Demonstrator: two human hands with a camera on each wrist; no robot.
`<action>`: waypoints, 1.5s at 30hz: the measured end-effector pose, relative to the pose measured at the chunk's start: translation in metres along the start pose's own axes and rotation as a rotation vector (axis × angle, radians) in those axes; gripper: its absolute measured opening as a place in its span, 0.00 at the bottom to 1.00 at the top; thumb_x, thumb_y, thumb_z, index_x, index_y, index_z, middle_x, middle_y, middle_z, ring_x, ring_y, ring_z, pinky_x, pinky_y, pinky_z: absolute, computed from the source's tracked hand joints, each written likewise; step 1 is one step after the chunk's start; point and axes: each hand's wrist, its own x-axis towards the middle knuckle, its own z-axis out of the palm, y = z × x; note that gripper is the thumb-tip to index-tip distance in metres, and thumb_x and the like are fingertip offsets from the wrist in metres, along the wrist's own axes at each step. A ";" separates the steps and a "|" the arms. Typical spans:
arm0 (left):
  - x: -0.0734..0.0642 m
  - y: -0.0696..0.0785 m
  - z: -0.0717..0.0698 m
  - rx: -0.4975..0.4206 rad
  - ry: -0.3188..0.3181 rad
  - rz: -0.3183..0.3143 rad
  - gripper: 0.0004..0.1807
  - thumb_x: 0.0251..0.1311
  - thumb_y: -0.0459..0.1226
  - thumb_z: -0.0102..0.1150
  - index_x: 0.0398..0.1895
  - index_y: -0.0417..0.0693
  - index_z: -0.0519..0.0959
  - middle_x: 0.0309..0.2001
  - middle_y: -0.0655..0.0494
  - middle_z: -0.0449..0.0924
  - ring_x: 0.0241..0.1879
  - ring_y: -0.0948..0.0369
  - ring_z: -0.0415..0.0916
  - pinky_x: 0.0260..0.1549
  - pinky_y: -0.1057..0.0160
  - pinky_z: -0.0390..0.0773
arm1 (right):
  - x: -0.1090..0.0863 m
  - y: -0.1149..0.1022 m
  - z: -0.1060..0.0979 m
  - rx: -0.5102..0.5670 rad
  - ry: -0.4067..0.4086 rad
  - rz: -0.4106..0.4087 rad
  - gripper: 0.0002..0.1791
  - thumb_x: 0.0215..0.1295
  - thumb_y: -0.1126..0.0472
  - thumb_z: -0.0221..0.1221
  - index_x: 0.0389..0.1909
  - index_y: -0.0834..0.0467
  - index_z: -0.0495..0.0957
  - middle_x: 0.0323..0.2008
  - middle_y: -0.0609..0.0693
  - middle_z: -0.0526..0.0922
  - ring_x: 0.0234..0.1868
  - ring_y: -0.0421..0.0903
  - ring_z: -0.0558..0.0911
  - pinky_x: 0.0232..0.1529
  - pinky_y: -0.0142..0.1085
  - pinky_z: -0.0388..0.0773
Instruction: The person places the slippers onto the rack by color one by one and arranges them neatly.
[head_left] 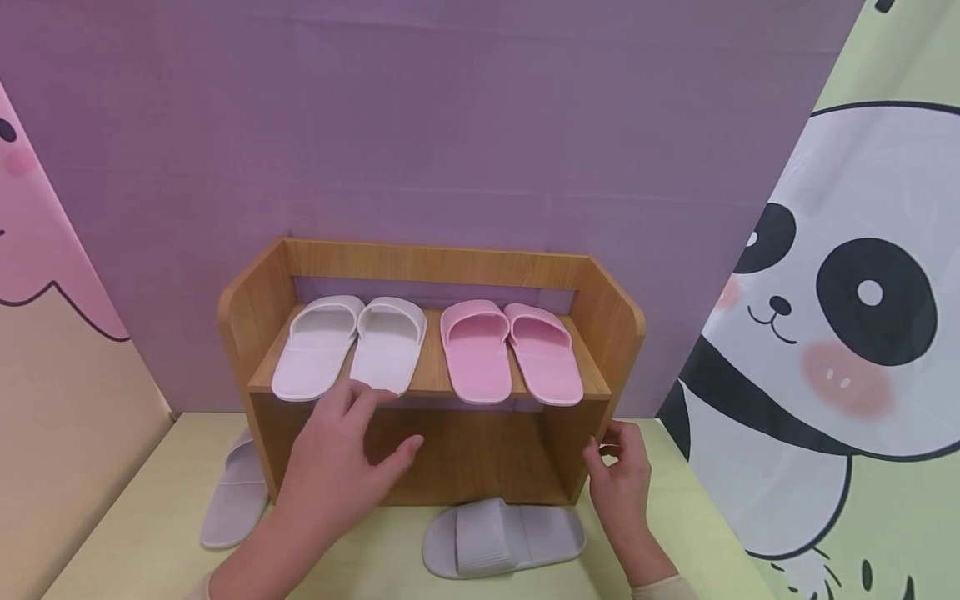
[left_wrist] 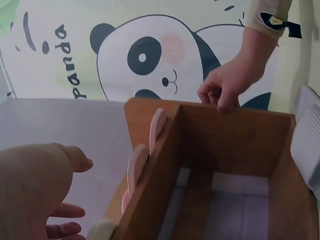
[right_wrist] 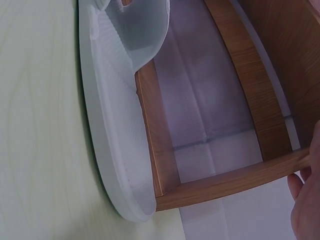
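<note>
A small wooden shoe rack (head_left: 438,262) bears a white pair on its upper board: a left white slipper (head_left: 310,362) and a right white slipper (head_left: 386,362). Beside them sits a pink pair, including a pink slipper (head_left: 477,362). My left hand (head_left: 341,467) hovers before the white pair, fingers parted and nothing held; whether a fingertip touches the right white slipper I cannot tell. With thumb and fingers, my right hand (head_left: 622,475) grips the front edge of the rack's right side panel, also seen with that hand (left_wrist: 232,82) in the left wrist view.
A grey slipper (head_left: 540,533) lies sideways on the pale yellow surface (head_left: 360,558) before the rack. Another grey slipper (head_left: 234,500) lies left of the rack, partly behind it. A purple backdrop (head_left: 465,125) stands behind, and a panda-printed panel (head_left: 847,192) at the right.
</note>
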 end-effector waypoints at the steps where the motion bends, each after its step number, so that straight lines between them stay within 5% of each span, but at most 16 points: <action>1: -0.003 -0.004 -0.002 0.001 0.007 0.000 0.28 0.58 0.51 0.84 0.58 0.50 0.86 0.50 0.56 0.77 0.50 0.54 0.78 0.44 0.50 0.83 | 0.000 0.000 0.000 -0.001 0.000 -0.001 0.15 0.68 0.77 0.64 0.52 0.66 0.78 0.48 0.54 0.83 0.46 0.53 0.84 0.44 0.23 0.81; 15: -0.050 -0.075 -0.006 0.083 0.058 -0.003 0.22 0.55 0.43 0.84 0.50 0.45 0.87 0.46 0.54 0.78 0.47 0.51 0.81 0.42 0.46 0.83 | 0.001 -0.001 0.001 -0.003 -0.016 0.032 0.15 0.70 0.75 0.65 0.54 0.62 0.78 0.49 0.52 0.82 0.47 0.41 0.81 0.45 0.23 0.81; 28: -0.074 -0.147 -0.007 0.126 0.030 -0.046 0.22 0.55 0.42 0.85 0.50 0.45 0.87 0.49 0.49 0.81 0.45 0.48 0.81 0.41 0.40 0.81 | -0.001 0.001 0.001 0.015 -0.012 0.025 0.15 0.69 0.77 0.65 0.53 0.64 0.78 0.48 0.53 0.82 0.46 0.44 0.82 0.45 0.27 0.84; 45: -0.090 -0.201 -0.005 0.137 -0.002 -0.129 0.25 0.53 0.42 0.85 0.50 0.42 0.86 0.47 0.42 0.80 0.44 0.42 0.82 0.38 0.38 0.81 | 0.000 0.001 -0.001 0.011 -0.011 0.014 0.15 0.70 0.77 0.65 0.53 0.65 0.78 0.48 0.54 0.83 0.46 0.44 0.82 0.45 0.27 0.84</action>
